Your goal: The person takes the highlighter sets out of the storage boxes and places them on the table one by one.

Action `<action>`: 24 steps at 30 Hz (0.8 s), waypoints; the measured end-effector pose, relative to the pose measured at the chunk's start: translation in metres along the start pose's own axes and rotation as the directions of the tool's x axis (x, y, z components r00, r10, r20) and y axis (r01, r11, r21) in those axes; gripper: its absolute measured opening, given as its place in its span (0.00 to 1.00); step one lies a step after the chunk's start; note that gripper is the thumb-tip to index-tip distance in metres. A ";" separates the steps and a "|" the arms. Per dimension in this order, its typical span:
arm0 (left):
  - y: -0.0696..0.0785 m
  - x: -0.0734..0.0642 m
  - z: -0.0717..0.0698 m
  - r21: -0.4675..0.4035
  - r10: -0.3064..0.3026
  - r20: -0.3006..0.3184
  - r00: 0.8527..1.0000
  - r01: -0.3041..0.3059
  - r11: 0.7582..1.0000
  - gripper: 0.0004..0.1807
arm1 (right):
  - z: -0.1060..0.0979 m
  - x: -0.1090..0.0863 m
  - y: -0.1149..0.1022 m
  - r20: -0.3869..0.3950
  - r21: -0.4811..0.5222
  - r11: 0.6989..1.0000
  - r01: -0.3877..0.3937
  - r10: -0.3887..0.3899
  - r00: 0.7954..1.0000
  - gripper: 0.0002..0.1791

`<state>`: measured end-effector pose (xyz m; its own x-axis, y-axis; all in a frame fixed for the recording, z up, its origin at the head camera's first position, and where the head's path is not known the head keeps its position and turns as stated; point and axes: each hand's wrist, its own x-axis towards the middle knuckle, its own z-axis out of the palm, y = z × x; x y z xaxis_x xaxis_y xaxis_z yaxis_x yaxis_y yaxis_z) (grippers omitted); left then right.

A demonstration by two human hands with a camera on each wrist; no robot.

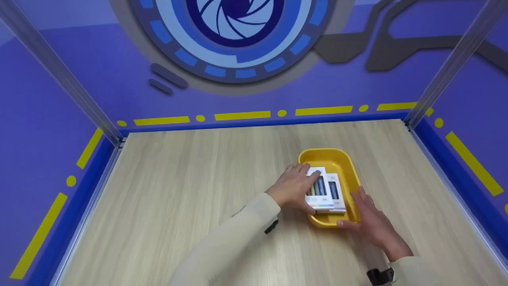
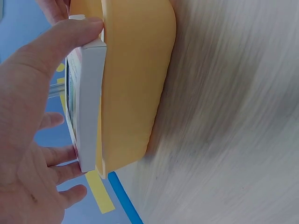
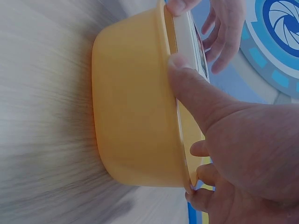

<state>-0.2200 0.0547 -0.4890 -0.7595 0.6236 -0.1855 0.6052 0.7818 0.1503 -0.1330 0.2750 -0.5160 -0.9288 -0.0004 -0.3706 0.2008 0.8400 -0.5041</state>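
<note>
My left hand [image 1: 293, 186] grips a white flat box [image 1: 320, 201] by its ends, thumb at the near end and fingertips at the far one. Through the box's dark window show slim coloured sticks, perhaps pastels or crayons. A similar white box [image 1: 339, 204] lies partly covered by it, to its right, inside a yellow plastic bin [image 1: 349, 174]. In the left wrist view the gripped box [image 2: 91, 107] is level with the bin's rim. My right hand [image 1: 373, 222] holds the bin's near right corner; in the right wrist view its thumb and fingers touch the rim [image 3: 180, 126].
The bin stands on a light wood-grain table [image 1: 190, 190], right of the middle. Blue-purple panels [image 1: 254, 99] with yellow dashes enclose the table at the back and both sides. Metal posts [image 1: 448, 63] rise at the back corners.
</note>
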 end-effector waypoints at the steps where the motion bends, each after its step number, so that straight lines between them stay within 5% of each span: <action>1: 0.000 -0.001 0.000 -0.002 -0.002 0.003 1.000 0.002 1.000 0.57 | 0.000 0.000 0.000 0.001 0.000 1.000 -0.001 0.001 1.000 0.65; 24: -0.005 -0.008 0.000 0.037 -0.026 0.004 1.000 0.026 0.999 0.59 | 0.002 -0.002 -0.001 0.018 0.025 0.999 -0.022 0.022 1.000 0.66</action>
<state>-0.2173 0.0456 -0.4880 -0.7738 0.6032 -0.1934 0.5939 0.7970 0.1096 -0.1307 0.2735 -0.5163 -0.9183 0.0079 -0.3957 0.2292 0.8258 -0.5153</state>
